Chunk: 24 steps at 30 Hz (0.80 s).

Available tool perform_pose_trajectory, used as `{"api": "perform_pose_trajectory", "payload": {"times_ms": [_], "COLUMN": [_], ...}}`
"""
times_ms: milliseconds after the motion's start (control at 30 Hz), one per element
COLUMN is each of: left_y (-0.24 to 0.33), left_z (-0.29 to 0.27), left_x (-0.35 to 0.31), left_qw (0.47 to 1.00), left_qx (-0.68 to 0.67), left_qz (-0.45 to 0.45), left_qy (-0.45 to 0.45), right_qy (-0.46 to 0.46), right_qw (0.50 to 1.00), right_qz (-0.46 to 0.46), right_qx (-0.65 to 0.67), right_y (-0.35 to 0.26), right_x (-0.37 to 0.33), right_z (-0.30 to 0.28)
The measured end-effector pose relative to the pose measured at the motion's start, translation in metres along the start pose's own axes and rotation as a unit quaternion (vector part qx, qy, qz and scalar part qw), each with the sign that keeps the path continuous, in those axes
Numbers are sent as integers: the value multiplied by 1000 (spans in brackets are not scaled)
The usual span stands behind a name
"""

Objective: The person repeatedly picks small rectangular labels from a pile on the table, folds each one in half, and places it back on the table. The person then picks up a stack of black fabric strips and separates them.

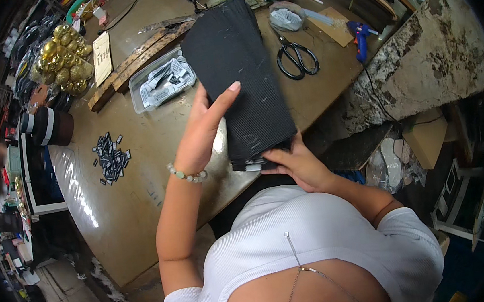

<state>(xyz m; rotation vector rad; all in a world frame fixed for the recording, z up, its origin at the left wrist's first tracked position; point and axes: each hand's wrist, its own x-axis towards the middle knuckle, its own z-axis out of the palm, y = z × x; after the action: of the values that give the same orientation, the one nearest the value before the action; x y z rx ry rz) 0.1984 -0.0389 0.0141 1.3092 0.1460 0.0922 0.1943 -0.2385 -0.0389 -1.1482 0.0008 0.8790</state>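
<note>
A stack of long black ribbed sheets point(241, 76) lies tilted between my two hands, its far end fanned slightly at the right edge. My left hand point(211, 112) grips the left edge, thumb laid over the top sheet. At the near corner my right hand point(296, 160) pinches the stack, thumb on top and fingers underneath. Small pale tabs point(253, 166) show at the near end, beside my right thumb. Left of the stack stands a clear plastic box point(141, 102) with white and dark labels point(169, 75) in it.
A pile of small dark labels point(111, 157) lies on the brown table point(156, 153). Black-handled scissors point(297, 60) and a blue glue gun point(362, 40) are at the right. Wooden strips point(125, 69) lie behind the box. Gold baubles point(62, 58) sit far left.
</note>
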Motion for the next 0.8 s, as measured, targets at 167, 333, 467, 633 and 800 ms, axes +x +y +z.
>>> {"api": "perform_pose_trajectory", "payload": {"times_ms": [167,333,467,633,800], "left_y": [8,0,-12,-21,-31], "left_z": [-14,-19,-20,-33,-37], "left_x": [2,3,-2,-11,-29], "left_qw": [997,993,980,979,965], "left_qx": [-14,-44,-133,-122,22], "left_qz": [-67,-109,-130,-24,95], "left_qy": [24,31,67,159,244], "right_qy": [-62,30,59,-9,-18], "right_qw": [915,945,848,753,681], "right_qz": [-85,-205,-403,-500,-568], "right_qx": [-389,-252,-340,-427,-462], "right_y": [-29,-54,-32,-28,-27], "right_x": [-6,10,10,9,28], "right_z": [-32,-32,17,64,101]}}
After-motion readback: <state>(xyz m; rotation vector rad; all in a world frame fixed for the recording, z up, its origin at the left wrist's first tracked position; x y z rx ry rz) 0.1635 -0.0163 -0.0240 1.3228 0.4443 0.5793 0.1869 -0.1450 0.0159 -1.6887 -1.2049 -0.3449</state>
